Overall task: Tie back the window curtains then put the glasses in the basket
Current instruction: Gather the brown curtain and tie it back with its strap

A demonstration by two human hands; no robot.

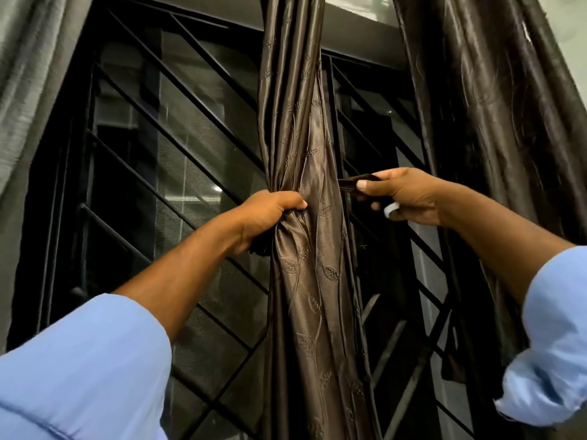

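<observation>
A brown satin curtain with a leaf pattern hangs bunched in the middle of the window. My left hand grips the gathered folds from the left side. To the right of the bunch, my right hand pinches the end of a dark brown tie-back strap, which runs toward the curtain's back edge. A second brown curtain hangs at the right. No glasses or basket are in view.
Behind the curtains is a window with a black diagonal metal grille and mesh. A grey curtain hangs at the far left. A wall strip shows above the window.
</observation>
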